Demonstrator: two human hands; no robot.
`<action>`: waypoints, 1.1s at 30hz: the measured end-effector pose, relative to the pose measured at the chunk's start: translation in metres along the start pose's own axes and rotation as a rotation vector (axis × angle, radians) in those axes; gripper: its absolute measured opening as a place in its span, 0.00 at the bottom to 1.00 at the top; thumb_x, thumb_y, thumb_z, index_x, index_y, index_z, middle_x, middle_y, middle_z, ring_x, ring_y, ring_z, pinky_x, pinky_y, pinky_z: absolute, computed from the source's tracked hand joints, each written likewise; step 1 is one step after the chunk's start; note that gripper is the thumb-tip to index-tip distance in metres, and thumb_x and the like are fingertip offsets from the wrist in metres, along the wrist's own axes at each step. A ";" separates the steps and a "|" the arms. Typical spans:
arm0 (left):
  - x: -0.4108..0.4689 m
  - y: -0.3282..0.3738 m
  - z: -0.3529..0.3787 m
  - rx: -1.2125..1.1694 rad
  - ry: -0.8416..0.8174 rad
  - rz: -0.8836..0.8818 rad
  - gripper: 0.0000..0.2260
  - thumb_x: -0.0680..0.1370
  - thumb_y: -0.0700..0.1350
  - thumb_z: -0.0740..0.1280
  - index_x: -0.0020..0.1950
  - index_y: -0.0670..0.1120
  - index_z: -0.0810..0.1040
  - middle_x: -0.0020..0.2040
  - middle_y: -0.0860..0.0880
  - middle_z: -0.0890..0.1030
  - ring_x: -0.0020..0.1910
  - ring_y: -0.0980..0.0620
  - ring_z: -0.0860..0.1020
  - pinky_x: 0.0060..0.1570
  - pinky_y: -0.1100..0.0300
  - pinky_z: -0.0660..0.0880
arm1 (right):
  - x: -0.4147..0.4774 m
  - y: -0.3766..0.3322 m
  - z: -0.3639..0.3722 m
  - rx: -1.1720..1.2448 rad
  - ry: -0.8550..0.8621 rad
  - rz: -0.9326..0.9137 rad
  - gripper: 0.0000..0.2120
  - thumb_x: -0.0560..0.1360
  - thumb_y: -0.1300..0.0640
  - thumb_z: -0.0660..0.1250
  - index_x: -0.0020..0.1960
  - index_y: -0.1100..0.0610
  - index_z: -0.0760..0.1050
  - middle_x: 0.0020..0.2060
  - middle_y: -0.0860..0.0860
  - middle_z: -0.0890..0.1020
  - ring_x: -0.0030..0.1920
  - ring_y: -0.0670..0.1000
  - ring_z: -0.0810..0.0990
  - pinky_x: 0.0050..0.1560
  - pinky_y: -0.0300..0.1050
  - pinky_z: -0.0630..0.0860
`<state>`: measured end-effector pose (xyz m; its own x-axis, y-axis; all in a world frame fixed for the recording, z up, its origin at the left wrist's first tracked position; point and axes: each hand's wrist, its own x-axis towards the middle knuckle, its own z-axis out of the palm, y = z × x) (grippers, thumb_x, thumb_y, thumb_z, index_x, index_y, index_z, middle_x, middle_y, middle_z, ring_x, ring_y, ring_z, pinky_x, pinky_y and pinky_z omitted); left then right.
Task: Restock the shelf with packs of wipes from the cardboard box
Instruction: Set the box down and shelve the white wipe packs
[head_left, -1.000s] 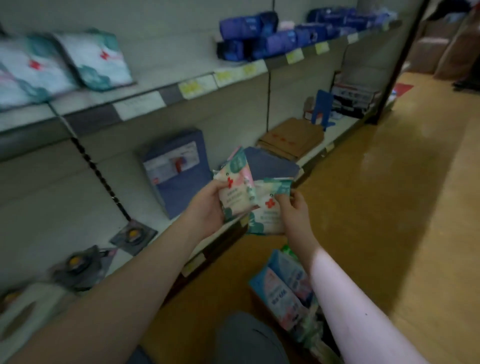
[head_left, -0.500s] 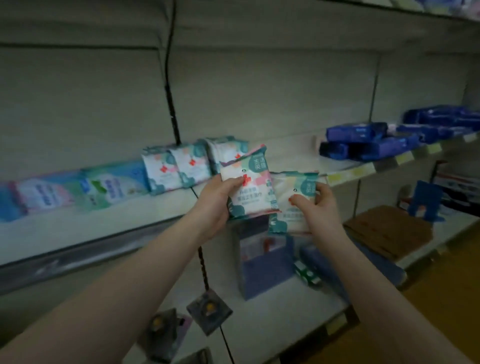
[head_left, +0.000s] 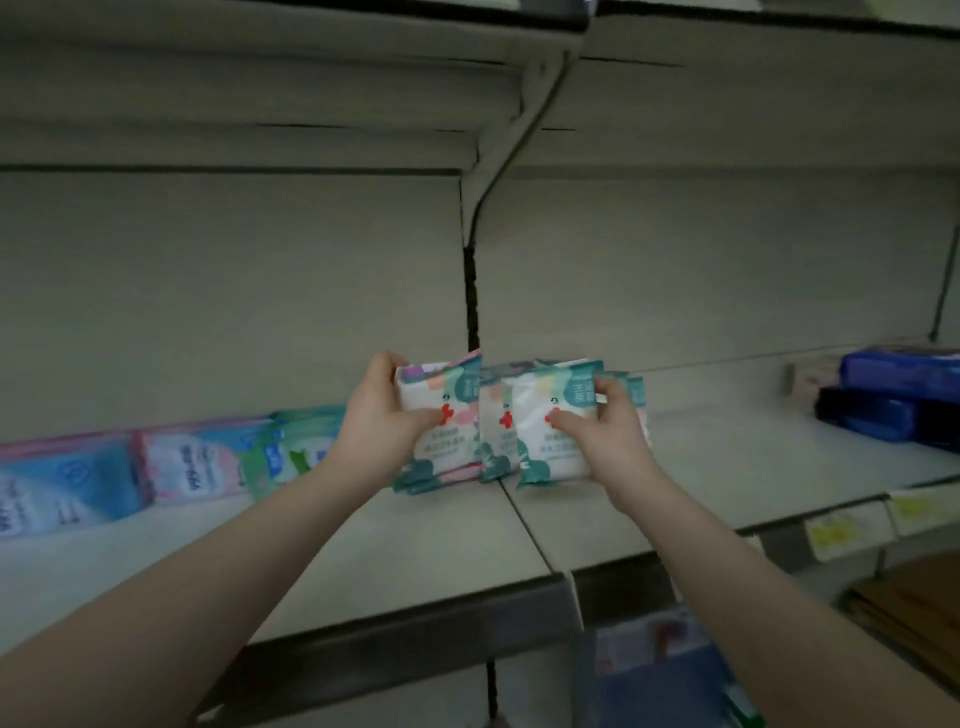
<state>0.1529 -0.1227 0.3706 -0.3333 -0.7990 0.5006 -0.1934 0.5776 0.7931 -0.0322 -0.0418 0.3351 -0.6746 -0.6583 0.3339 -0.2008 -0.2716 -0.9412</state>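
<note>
Shelf (head_left: 363, 540): pale board running L–R across the view, seam near mid, dark front rail below.
Back panel (head_left: 234, 291): plain grey, w/ a dark slotted upright strip in the mid.
Upper shelf (head_left: 260, 78): underside shows along the top, bracket slanting down from it.
Blue/pink packs (head_left: 67, 483): row standing at far L of shelf, a green-white one at its R end.
Dark blue packs (head_left: 904, 395): stacked at far R of shelf.
Cardboard (head_left: 914, 597): brown, flat, lower R corner, below shelf level.
L hand (head_left: 382, 421): grips L pack (head_left: 447, 441) by its L edge, thumb across the front, fingers behind.
R hand (head_left: 608, 436): grips R pack (head_left: 545, 441) by its R edge, thumb on the front, fingers curled round the side.
L pack: white-teal wipes pack w/ red mark, upright, L of seam near back panel; bottom edge prob. down on the board, blur makes it hard to tell.
R pack: same print, upright, just R of seam.
Mid pack (head_left: 493, 431): same kind, between the two, partly hidden by R pack.
Price tags (head_left: 841, 530): yellowish, on front rail at R, text unreadable.
</note>
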 end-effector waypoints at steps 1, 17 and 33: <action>0.005 -0.008 -0.001 0.017 0.002 -0.018 0.14 0.71 0.36 0.70 0.48 0.46 0.66 0.40 0.46 0.74 0.33 0.47 0.73 0.27 0.57 0.69 | 0.008 0.004 0.008 -0.036 -0.020 0.000 0.21 0.70 0.66 0.70 0.59 0.57 0.67 0.53 0.57 0.79 0.51 0.56 0.79 0.58 0.55 0.76; 0.032 -0.059 0.015 0.652 0.005 0.263 0.22 0.69 0.46 0.73 0.62 0.47 0.76 0.56 0.45 0.75 0.58 0.45 0.68 0.55 0.57 0.63 | 0.040 0.029 0.024 -0.768 -0.019 -0.256 0.33 0.69 0.56 0.74 0.69 0.60 0.65 0.62 0.57 0.71 0.63 0.56 0.69 0.62 0.44 0.67; 0.017 -0.033 0.030 0.673 0.082 0.232 0.21 0.70 0.47 0.70 0.62 0.48 0.71 0.62 0.46 0.70 0.62 0.45 0.67 0.58 0.54 0.62 | 0.020 0.017 0.005 -0.767 -0.050 -0.400 0.31 0.73 0.51 0.68 0.73 0.52 0.61 0.67 0.54 0.68 0.68 0.54 0.63 0.66 0.46 0.61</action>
<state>0.1261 -0.1505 0.3421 -0.3699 -0.6379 0.6755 -0.6622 0.6910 0.2899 -0.0457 -0.0631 0.3260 -0.4225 -0.6498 0.6319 -0.8523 0.0475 -0.5210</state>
